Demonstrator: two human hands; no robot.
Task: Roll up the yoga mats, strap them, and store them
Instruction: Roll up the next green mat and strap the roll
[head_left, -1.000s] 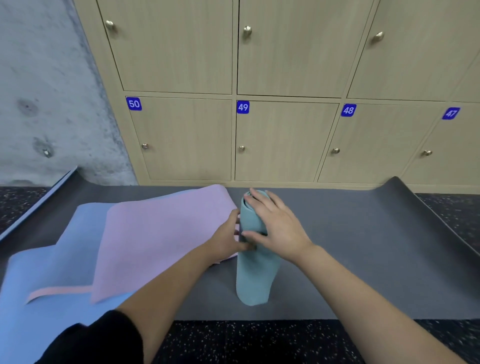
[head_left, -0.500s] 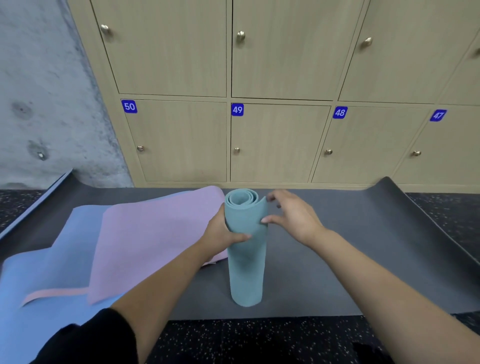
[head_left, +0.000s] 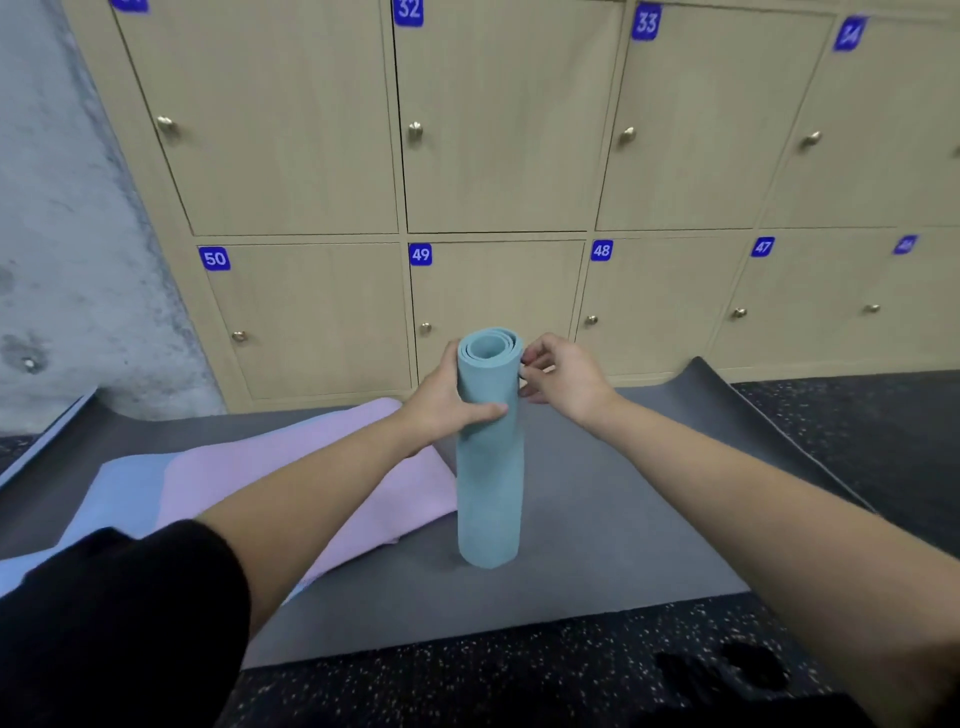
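Observation:
A teal yoga mat (head_left: 488, 483), rolled up, stands upright on end on a large grey mat (head_left: 597, 519). My left hand (head_left: 449, 400) grips the roll near its top, thumb across the front. My right hand (head_left: 563, 376) is at the roll's upper right edge, fingers curled and pinching there; what it pinches is too small to tell. A pink mat (head_left: 291, 483) lies unrolled to the left, over a light blue mat (head_left: 114, 493).
Wooden lockers (head_left: 498, 171) with numbered blue tags and round knobs fill the wall behind. A concrete wall (head_left: 62, 218) is at the left. Dark speckled floor (head_left: 467, 680) lies in front of the grey mat, whose right end curls up.
The teal roll has gone from leaning toward me to standing upright. My left hand stays wrapped around it, my right hand moved from its top to the upper right edge. The view tilted up.

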